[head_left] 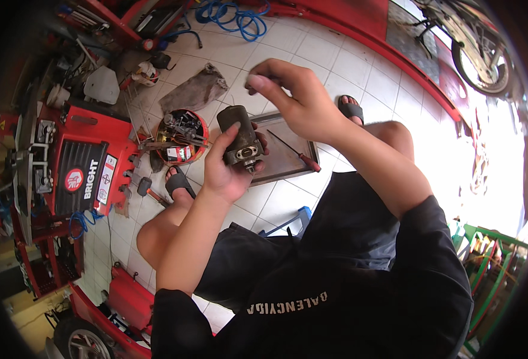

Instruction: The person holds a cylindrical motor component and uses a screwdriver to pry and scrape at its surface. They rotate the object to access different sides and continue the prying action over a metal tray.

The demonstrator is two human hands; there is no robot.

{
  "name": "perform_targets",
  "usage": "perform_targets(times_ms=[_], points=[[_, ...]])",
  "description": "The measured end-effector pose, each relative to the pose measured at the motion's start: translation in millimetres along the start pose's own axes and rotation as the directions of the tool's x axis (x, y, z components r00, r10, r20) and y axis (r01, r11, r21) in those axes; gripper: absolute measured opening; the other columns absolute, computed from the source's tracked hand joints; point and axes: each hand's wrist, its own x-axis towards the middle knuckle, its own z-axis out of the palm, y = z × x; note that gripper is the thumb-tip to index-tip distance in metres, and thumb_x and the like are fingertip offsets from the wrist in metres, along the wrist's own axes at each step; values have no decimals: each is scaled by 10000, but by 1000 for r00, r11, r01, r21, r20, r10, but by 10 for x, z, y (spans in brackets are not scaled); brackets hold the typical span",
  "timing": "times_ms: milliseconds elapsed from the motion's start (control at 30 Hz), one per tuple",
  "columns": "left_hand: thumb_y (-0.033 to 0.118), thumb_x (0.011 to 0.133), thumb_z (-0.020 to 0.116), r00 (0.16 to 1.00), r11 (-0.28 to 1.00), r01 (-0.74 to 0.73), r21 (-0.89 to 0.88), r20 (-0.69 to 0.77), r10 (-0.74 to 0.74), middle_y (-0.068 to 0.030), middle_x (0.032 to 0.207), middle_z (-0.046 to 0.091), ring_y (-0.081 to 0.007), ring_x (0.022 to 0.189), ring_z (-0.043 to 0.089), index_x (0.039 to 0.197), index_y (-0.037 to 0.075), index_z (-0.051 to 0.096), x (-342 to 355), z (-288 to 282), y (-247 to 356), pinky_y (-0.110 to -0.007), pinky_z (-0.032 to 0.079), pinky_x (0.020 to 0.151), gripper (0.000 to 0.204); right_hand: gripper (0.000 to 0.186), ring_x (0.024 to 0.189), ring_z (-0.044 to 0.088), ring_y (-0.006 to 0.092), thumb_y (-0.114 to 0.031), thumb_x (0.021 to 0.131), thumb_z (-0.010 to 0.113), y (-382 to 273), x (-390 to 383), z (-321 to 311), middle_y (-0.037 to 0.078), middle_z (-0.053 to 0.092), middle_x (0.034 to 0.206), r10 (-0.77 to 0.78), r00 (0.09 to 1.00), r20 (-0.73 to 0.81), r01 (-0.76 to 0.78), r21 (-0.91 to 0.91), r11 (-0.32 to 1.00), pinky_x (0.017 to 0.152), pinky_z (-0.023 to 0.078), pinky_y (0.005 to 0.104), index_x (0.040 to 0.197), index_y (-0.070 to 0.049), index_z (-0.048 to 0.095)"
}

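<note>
My left hand is wrapped around a starter motor, a dark, worn cylinder. A metal flange with holes and a short shaft sit at its lower end, towards me. My right hand is raised above and to the right of the motor, apart from it. Its thumb and fingers are pinched together, and whatever is at the fingertips is too small to make out. Beneath the motor a shallow metal tray lies on the floor. A screwdriver with a red handle rests across its right side.
A red tub full of metal parts and tools stands left of the tray. Beyond it lies a grey rag. A hammer is near my left foot. A red machine stands at left; a blue hose coils at the back.
</note>
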Motion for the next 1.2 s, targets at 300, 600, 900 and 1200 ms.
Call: perform_targets(times_ms=[300, 600, 900, 1200], points=[[155, 830, 636, 967, 961, -254, 111, 38, 252, -133, 1091, 633, -246, 1002, 631, 1274, 69, 517, -285, 21, 409, -373, 503, 676, 468, 151, 879, 668, 130, -47, 979, 634, -214, -300, 78, 68, 688, 952, 41, 986, 160, -109, 448, 887, 795, 545, 270, 1100, 44, 642], [110, 799, 657, 904, 885, -420, 201, 186, 386, -122, 1137, 563, -221, 1017, 621, 1316, 37, 448, -312, 130, 393, -327, 522, 756, 563, 240, 883, 685, 259, 31, 749, 827, -281, -438, 252, 118, 695, 944, -298, 949, 106, 270, 219, 937, 775, 545, 352, 954, 5, 705], [43, 807, 629, 891, 820, -447, 357, 97, 444, -98, 1173, 576, -176, 1058, 584, 1304, 16, 493, -248, 147, 218, -316, 488, 910, 516, 281, 1015, 610, 292, -69, 638, 876, -273, -395, 356, 90, 635, 1110, -396, 915, 75, 400, -57, 915, 871, 478, 418, 881, -87, 735], [21, 800, 639, 898, 850, -416, 322, 0, 440, -85, 1164, 588, -166, 1058, 582, 1291, 27, 512, -242, 109, 178, -317, 474, 934, 508, 300, 1049, 594, 297, -26, 598, 864, -243, -423, 338, 77, 635, 1130, -286, 954, 95, 294, -98, 951, 895, 475, 424, 867, -88, 746]])
